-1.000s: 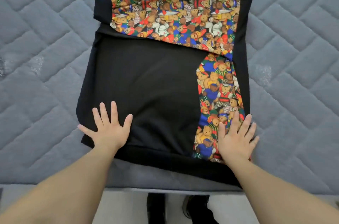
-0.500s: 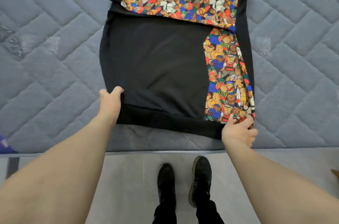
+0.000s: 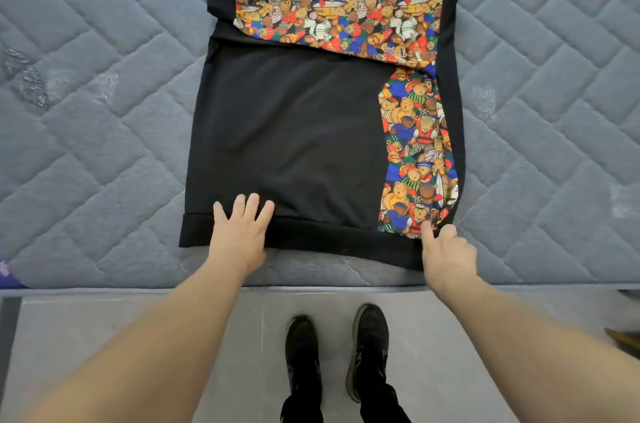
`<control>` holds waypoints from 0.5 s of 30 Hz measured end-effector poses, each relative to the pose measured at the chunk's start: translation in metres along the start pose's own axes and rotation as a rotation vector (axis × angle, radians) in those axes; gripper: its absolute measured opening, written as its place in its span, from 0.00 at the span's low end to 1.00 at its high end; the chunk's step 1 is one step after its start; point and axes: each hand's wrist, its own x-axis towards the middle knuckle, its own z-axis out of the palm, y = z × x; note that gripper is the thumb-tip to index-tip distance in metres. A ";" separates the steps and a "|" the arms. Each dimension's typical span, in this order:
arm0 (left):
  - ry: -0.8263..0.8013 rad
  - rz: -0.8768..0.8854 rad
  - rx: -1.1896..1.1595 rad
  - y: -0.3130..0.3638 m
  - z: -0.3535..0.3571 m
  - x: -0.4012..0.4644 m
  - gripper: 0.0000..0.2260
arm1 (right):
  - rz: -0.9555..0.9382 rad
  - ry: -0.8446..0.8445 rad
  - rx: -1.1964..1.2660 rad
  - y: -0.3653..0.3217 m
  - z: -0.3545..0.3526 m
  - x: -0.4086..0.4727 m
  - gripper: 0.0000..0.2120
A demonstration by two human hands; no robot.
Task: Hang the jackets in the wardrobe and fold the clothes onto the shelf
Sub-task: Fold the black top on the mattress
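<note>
A black sweatshirt (image 3: pixel 294 124) with teddy-bear print sleeves lies folded on the grey quilted mattress (image 3: pixel 97 131). One printed sleeve (image 3: pixel 346 13) is folded across the top. The other printed sleeve (image 3: pixel 415 152) runs down the right side. My left hand (image 3: pixel 239 232) rests flat on the black hem near the lower left, fingers straight. My right hand (image 3: pixel 446 249) pinches the lower right corner of the sweatshirt, with a finger and the thumb on top of the fabric.
The mattress edge (image 3: pixel 311 284) runs across just below the sweatshirt. Below it is grey floor (image 3: pixel 138 336), where my black shoes (image 3: pixel 336 353) stand. A small purple object (image 3: pixel 5 270) shows at the left edge.
My left hand let go of the sweatshirt's left edge and now lies flat on the hem, further right. My right hand stays at the lower right corner.
</note>
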 end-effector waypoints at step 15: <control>0.018 -0.304 -0.024 -0.062 -0.146 0.081 0.04 | 0.463 -0.113 0.911 0.066 -0.150 0.119 0.19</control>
